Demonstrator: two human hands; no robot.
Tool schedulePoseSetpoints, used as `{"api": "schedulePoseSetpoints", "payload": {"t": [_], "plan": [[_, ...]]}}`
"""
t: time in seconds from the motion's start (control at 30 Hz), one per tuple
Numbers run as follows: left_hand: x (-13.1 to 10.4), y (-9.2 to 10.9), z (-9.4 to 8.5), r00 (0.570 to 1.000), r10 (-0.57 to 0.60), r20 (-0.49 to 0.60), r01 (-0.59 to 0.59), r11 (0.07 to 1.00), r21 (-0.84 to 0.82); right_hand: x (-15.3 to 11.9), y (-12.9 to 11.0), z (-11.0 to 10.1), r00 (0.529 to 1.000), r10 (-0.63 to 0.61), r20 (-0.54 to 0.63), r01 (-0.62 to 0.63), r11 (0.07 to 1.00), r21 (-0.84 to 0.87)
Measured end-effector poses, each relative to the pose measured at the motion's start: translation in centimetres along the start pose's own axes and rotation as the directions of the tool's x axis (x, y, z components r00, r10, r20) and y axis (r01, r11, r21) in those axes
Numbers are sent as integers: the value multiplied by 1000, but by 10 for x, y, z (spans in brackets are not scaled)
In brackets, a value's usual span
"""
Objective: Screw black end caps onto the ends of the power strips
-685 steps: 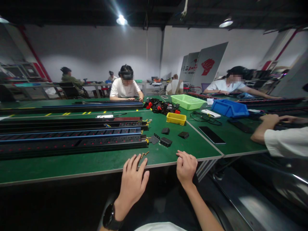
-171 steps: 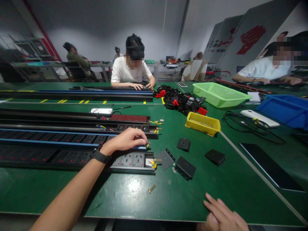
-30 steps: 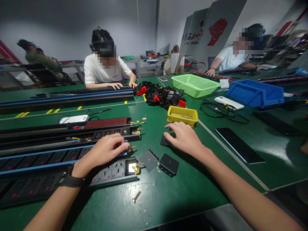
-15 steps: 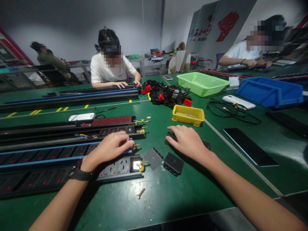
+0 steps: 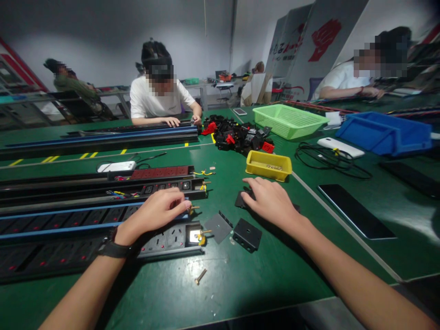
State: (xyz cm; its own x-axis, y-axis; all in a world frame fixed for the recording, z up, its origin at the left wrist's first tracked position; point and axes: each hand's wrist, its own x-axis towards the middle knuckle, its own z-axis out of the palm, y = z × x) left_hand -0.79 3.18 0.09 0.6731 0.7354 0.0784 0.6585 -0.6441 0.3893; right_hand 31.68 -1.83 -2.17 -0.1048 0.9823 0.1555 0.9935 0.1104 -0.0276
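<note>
Blue-edged socket strip [image 5: 91,219] under curled left hand [image 5: 158,210], grip unclear; right hand [image 5: 270,199], fingers parted

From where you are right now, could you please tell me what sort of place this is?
Probably an assembly workshop: socket strips lie on a green table, near a pile of black and red parts and a yellow tray.

Pale wall [image 5: 103,41] behind us, light patchy. Grey panel [image 5: 309,75] with red fist leaning right; dark chair [image 5: 67,107] off left, grey table [image 5: 188,86] far back.
</note>
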Motion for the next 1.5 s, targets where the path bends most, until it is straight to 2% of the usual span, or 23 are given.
{"api": "schedulePoseSetpoints", "payload": {"t": [0.3, 0.47, 0.63, 0.8, 0.97, 1.23, 1.5], "plan": [[1, 1, 0, 1000, -8, 0, 8, 1000, 0, 0, 0, -4, 1000, 22, 5, -22, 999, -33], [1, 1, 0, 1000, -13, 0, 13, 1000, 4, -1, 2, -3, 1000, 24, 18, -25, 1000, 13], [0, 2, 0, 1000, -2, -2, 2, 1000, -2, -2, -4, -1, 998, -60, -35, 66, 981, 181], [1, 4, -1, 1000, -2, 0, 2, 1000, 1, -9, -22, -3, 977, -200, -67, 210, 889, 407], [1, 4, -1, 1000, 9, -3, -9, 1000, -8, -16, -36, 1, 943, -304, -134, 330, 817, 473], [1, 4, -1, 1000, 11, -11, -11, 1000, -5, -14, -37, 10, 939, -333, -84, 333, 824, 459], [0, 7, -2, 1000, 14, -14, -14, 1000, 2, -10, -34, 15, 961, -274, -32, 264, 880, 396]]}}
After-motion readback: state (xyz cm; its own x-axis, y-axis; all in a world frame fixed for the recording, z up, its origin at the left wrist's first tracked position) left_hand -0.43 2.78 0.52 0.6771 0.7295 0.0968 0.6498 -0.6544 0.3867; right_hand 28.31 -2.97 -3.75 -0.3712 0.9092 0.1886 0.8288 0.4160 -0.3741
